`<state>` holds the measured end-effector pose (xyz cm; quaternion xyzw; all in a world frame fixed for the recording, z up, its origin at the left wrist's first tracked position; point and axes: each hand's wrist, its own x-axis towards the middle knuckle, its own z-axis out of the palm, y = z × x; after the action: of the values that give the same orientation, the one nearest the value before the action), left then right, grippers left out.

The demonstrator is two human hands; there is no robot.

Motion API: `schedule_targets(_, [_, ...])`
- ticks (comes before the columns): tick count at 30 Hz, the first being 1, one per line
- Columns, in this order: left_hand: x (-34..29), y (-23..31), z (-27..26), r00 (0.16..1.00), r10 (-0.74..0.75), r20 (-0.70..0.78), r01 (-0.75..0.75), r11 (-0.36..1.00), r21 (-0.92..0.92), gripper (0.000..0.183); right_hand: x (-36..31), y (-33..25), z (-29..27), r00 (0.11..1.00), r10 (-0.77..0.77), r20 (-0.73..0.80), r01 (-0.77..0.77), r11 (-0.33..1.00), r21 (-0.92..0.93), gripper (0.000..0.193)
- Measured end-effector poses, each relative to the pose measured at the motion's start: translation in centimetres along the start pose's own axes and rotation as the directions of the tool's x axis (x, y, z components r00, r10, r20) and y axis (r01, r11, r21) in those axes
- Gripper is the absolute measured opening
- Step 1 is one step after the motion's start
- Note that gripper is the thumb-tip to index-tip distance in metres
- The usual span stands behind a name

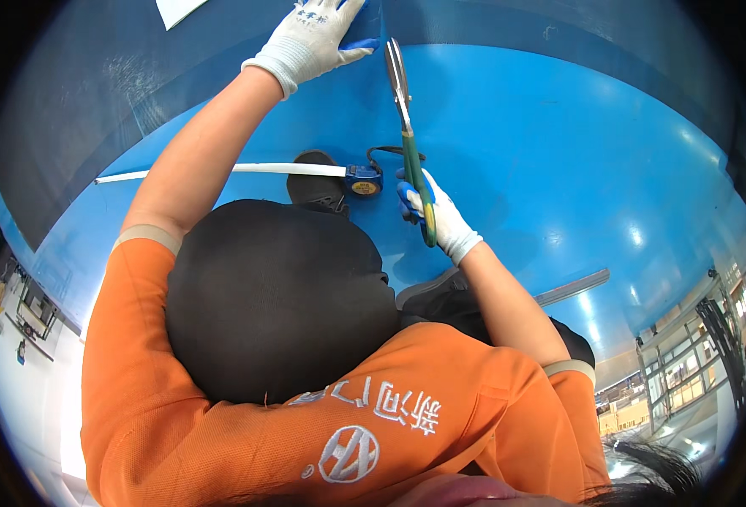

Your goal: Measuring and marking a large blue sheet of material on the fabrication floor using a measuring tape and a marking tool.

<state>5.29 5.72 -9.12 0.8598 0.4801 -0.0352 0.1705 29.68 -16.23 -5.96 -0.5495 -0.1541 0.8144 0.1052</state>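
My left hand (318, 38), in a white knit glove with a blue palm, lies on a dark grey sheet (94, 93) at the top, thumb spread; its fingertips run out of view. My right hand (441, 215), gloved the same way, is closed around the green handles of tin snips (413, 156). Their metal blades point away from me, the tips close to the sheet's near edge and right of my left hand. Whether the blades touch the sheet I cannot tell. Between my arms a blue tape measure (364, 180) lies with its pale tape (280, 169) drawn out leftward.
Beneath everything is a glossy blue floor (542, 152). My dark shoe (315, 182) is beside the tape measure, and my bent knee (280, 296) fills the middle. A grey metal strip (571, 287) lies at right. Racks (686, 363) stand at the far right. A white paper (174, 10) rests at top left.
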Motion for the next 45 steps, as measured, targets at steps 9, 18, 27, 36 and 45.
schedule_targets(9, [0.4, -1.1, 0.1, 0.963, -0.096, 0.253, 0.167, 0.947, -0.276, 0.066, 0.6, -0.2, 0.7, 0.999, -0.03, -0.018, 0.031, 0.999, 0.043, 0.05])
schedule_targets(18, [0.2, -2.3, 0.8, 0.998, -0.037, 0.06, 0.056, 0.932, -0.357, 0.063, 0.7, 1.0, 0.6, 0.998, -0.054, -0.027, 0.053, 0.998, -0.028, 0.048])
schedule_targets(27, [0.0, -2.0, 0.3, 0.995, -0.037, 0.088, 0.063, 0.945, -0.32, 0.061, 1.0, -1.0, 1.0, 0.994, -0.045, -0.099, 0.021, 0.972, -0.233, 0.047])
schedule_targets(36, [0.0, -2.5, 1.0, 0.998, -0.027, 0.065, 0.047, 0.947, -0.318, 0.06, 1.9, 0.7, 0.3, 1.0, -0.001, -0.004, 0.001, 1.0, -0.027, 0.044])
schedule_targets(45, [0.2, -2.2, -0.4, 0.984, -0.079, 0.161, 0.125, 0.948, -0.294, 0.059, 2.2, 2.3, -0.5, 0.998, -0.065, -0.019, 0.063, 0.991, -0.119, 0.045])
